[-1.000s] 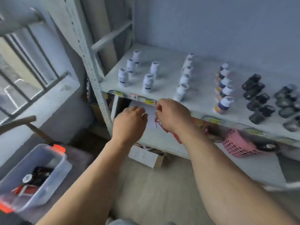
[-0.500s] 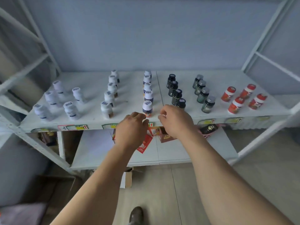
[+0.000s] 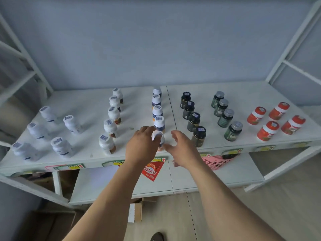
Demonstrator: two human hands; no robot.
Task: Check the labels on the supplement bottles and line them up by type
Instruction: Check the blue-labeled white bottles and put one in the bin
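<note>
Supplement bottles stand in columns by type on the white shelf top (image 3: 243, 94): white ones (image 3: 60, 146) at the left, white with brown labels (image 3: 111, 127), white-capped blue and orange (image 3: 157, 112), black (image 3: 193, 121), dark green with silver caps (image 3: 225, 118), and red (image 3: 267, 131). My left hand (image 3: 140, 148) curls around the left side of the front blue-and-orange bottle (image 3: 159, 137), which leans slightly. My right hand (image 3: 181, 148) hovers just right of that bottle with its fingers spread; one fingertip is close to the bottle's base.
Price tags run along the shelf's front edge (image 3: 69, 166). A lower shelf (image 3: 191, 178) carries a red packet (image 3: 152, 168) and a pink basket (image 3: 217, 160). White frame posts (image 3: 291, 42) rise at both ends. A small cardboard box (image 3: 135, 213) lies on the floor.
My view has swung right from the shelf's left end, then moved closer. Both hands rose from the shelf's front edge to the front blue-and-orange bottle, and the right hand's fingers spread apart.
</note>
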